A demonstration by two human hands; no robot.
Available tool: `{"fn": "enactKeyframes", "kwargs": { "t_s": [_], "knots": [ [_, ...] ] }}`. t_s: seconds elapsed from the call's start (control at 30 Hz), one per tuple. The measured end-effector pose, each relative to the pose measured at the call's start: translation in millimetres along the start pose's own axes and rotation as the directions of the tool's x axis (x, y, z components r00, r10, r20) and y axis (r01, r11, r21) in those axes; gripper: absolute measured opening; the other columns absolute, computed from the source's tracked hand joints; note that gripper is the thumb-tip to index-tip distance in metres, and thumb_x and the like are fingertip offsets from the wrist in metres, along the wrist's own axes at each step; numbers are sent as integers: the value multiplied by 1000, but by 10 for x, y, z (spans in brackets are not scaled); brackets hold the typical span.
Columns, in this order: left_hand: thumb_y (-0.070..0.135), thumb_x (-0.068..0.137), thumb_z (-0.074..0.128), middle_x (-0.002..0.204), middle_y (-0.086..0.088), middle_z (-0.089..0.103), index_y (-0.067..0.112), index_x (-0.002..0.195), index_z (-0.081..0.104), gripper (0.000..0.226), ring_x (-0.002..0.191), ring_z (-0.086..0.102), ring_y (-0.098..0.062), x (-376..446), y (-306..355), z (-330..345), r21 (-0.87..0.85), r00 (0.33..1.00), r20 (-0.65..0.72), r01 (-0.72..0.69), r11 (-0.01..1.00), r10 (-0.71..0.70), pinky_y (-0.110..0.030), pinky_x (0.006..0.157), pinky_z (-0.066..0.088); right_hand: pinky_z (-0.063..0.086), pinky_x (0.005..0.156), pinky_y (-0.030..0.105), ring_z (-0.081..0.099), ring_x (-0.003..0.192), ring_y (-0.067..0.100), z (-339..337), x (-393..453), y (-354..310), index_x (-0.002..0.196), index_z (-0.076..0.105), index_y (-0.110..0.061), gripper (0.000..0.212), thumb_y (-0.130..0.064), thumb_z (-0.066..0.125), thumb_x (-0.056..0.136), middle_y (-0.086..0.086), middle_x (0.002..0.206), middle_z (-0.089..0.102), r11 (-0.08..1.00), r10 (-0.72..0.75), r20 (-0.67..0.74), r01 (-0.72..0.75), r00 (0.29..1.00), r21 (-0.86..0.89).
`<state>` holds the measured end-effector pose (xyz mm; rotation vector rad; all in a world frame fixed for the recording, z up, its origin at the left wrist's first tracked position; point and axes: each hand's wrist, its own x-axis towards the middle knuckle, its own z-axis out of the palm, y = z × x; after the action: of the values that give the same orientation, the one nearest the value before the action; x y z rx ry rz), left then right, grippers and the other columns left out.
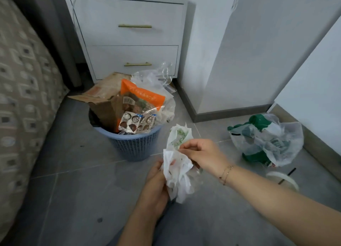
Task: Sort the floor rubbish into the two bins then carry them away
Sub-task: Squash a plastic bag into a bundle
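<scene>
Grey tile floor [73, 199], overfull blue bin [136, 144], both hands [184, 164] clutching crumpled wrapper [177, 173], green bag [265, 144] nearby

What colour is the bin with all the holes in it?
The bin is light blue, seen in the head view, stuffed full of wrappers.

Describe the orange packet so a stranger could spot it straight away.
Find the white two-drawer cabinet against the wall; on the floor before it stands a blue mesh bin, overfilled. The orange packet stands upright in its heap, the only bright orange thing among brown cardboard and clear plastic.
</scene>
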<state>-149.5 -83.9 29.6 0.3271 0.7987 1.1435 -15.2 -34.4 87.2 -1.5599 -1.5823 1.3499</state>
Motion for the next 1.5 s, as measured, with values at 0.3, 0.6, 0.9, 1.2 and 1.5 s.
{"fn": "enactKeyframes", "kwargs": {
  "t_s": [0.3, 0.6, 0.9, 1.2, 1.5],
  "knots": [
    [-6, 75, 67, 96, -14, 72, 8, 104, 62, 33, 71, 70, -21, -265, 621, -109, 262, 924, -217, -255, 931, 314, -30, 53, 57, 43, 44, 25, 51, 51, 11, 92, 43, -304, 89, 69, -16, 6, -13, 66, 85, 4, 73, 65, 990, -118, -16, 119, 993, 79],
    [10, 77, 75, 89, 19, 63, 27, 96, 60, 29, 78, 59, 9, -73, 1940, 58, 844, 560, 214, -519, 138, 801, -10, 63, 47, 48, 51, 27, 59, 66, 11, 184, 370, -480, 84, 68, -30, 24, -9, 57, 85, 3, 81, 67, 959, -279, -169, 282, 945, -7],
    [-8, 54, 72, 65, 0, 60, 13, 64, 62, 25, 62, 58, -21, 633, 1543, -448, 775, 667, 561, -214, -595, 490, -27, 47, 41, 41, 63, 4, 53, 72, -6, 361, 606, -524, 86, 70, -19, 18, -4, 60, 84, -16, 85, 64, 902, -425, -227, 388, 876, -191],
    [29, 77, 44, 106, 4, 65, 17, 103, 70, 38, 102, 57, -17, 673, 1664, -527, 863, 848, 402, -224, -453, 346, -27, 79, 45, 49, 79, 26, 59, 93, 14, 492, 740, -321, 97, 71, -14, 19, -10, 59, 83, -3, 99, 65, 503, -677, 101, 558, 729, -660],
    [40, 89, 50, 139, 6, 47, 23, 137, 50, 51, 127, 43, -12, 607, 1805, -688, 841, 935, 350, -291, -456, 48, -23, 103, 34, 50, 86, 30, 62, 102, 18, 556, 938, -261, 104, 71, -19, 32, -14, 75, 73, -3, 107, 66, 169, -708, 311, 579, 635, -797]
  ]
}}
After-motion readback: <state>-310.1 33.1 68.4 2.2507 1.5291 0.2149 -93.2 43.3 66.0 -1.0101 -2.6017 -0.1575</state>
